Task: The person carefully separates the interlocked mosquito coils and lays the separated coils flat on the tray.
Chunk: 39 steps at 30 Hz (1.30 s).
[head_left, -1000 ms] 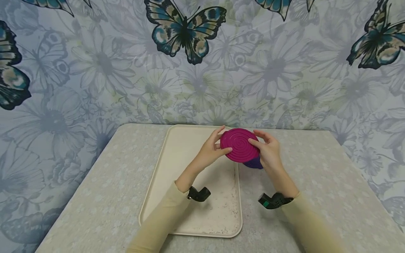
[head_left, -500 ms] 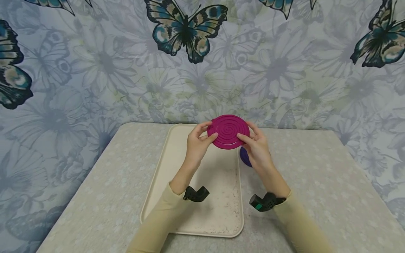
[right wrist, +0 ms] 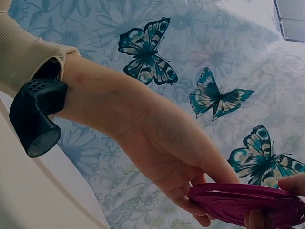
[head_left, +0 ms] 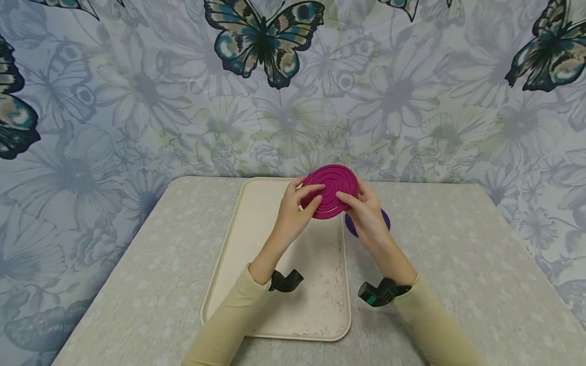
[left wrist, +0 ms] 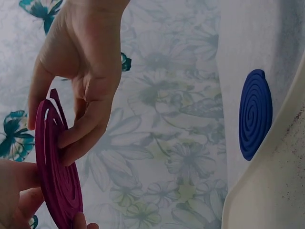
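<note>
A magenta spiral disc is held up above the tray by both hands. My left hand grips its left edge, with thumb and index finger resting on the near face. On the opposite side, my right hand pinches the edge, its thumb pressed on the face and the fingers behind. The left wrist view shows the disc edge-on, with gaps between its outer coils and one coil end sticking out. A purple-blue spiral disc, partly hidden behind my right hand, lies on the table beside the tray.
A cream rectangular tray with dark specks lies on the pale patterned table. Right behind the table's far edge stands a wall with butterfly and flower wallpaper. Black cameras are strapped to both wrists.
The magenta disc has moved left and up, with both hands. My left index finger has come round onto its near face, and the disc has tilted. More of the purple-blue disc shows now.
</note>
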Tool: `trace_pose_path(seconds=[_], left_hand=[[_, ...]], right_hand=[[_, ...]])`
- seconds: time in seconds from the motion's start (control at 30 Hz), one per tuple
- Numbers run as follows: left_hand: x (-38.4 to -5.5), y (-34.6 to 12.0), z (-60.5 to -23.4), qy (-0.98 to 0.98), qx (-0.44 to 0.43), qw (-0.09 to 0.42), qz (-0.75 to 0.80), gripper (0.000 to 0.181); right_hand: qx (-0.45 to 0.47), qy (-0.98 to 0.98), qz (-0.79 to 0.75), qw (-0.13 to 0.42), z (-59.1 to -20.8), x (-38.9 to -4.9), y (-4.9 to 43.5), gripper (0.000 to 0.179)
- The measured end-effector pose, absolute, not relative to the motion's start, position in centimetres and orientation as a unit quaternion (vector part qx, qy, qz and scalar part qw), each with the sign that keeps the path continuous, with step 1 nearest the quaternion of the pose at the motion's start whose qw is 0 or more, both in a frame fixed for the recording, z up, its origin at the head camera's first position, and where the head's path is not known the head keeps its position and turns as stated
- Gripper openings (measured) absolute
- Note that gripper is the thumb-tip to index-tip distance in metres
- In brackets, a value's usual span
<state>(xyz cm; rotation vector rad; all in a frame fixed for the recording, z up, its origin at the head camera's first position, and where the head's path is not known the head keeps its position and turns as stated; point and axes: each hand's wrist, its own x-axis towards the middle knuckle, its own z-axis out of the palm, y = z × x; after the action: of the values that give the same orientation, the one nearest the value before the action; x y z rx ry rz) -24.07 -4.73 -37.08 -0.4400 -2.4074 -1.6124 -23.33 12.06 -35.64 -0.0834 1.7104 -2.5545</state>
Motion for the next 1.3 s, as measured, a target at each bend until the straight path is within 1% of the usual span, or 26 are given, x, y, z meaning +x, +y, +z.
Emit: trace_pose_path(seconds=[0.1, 0.17, 0.37, 0.47, 0.57, 0.7, 0.87, 0.97, 1.03, 1.1, 1.17, 1.3], left_hand=[[-24.0, -4.6, -37.1, -0.815, -0.149, 0.11, -0.55, 0.029], [-24.0, -4.5, -37.1, -0.805, -0.152, 0.112, -0.562, 0.029], [-23.7, -4.1, -37.3, -0.76, -0.149, 0.116, -0.622, 0.028], [-23.5, -3.9, -37.1, -0.739, -0.144, 0.115, -0.648, 0.029], [-23.3, -3.8, -37.0, -0.724, -0.133, 0.103, -0.669, 0.031], [-23.1, -3.9, -36.7, -0.717, -0.113, 0.084, -0.683, 0.032], [-22.8, -3.9, -36.5, -0.748, -0.128, 0.065, -0.648, 0.042], [-22.6, -3.9, -36.5, -0.765, -0.151, 0.068, -0.622, 0.055], [-22.5, -3.8, -36.5, -0.766, -0.164, 0.073, -0.618, 0.058], [-22.5, -3.8, -36.5, -0.763, -0.172, 0.078, -0.619, 0.055], [-22.5, -3.7, -36.5, -0.756, -0.174, 0.076, -0.626, 0.048], [-22.6, -3.8, -36.2, -0.733, -0.16, 0.059, -0.659, 0.037]], right_hand=[[-0.048, 0.564, -0.823, 0.043, -35.7, -23.2, 12.0, 0.059], [-0.063, 0.564, -0.822, 0.044, -35.7, -23.1, 12.0, 0.056], [-0.103, 0.561, -0.821, 0.031, -36.0, -22.8, 11.9, 0.05], [-0.137, 0.581, -0.802, 0.013, -36.3, -22.7, 11.9, 0.052], [-0.174, 0.603, -0.778, -0.006, -36.5, -22.6, 11.7, 0.056], [-0.195, 0.607, -0.77, -0.018, -36.4, -22.6, 11.5, 0.06], [-0.178, 0.609, -0.772, -0.031, -36.2, -22.5, 11.8, 0.059], [-0.168, 0.611, -0.773, -0.035, -36.1, -22.5, 11.8, 0.06], [-0.165, 0.611, -0.773, -0.036, -36.0, -22.5, 11.8, 0.061], [-0.159, 0.612, -0.774, -0.037, -36.0, -22.4, 11.6, 0.062], [-0.155, 0.607, -0.779, -0.039, -35.9, -22.3, 11.6, 0.059], [-0.14, 0.589, -0.795, -0.045, -35.7, -22.2, 11.6, 0.046]])
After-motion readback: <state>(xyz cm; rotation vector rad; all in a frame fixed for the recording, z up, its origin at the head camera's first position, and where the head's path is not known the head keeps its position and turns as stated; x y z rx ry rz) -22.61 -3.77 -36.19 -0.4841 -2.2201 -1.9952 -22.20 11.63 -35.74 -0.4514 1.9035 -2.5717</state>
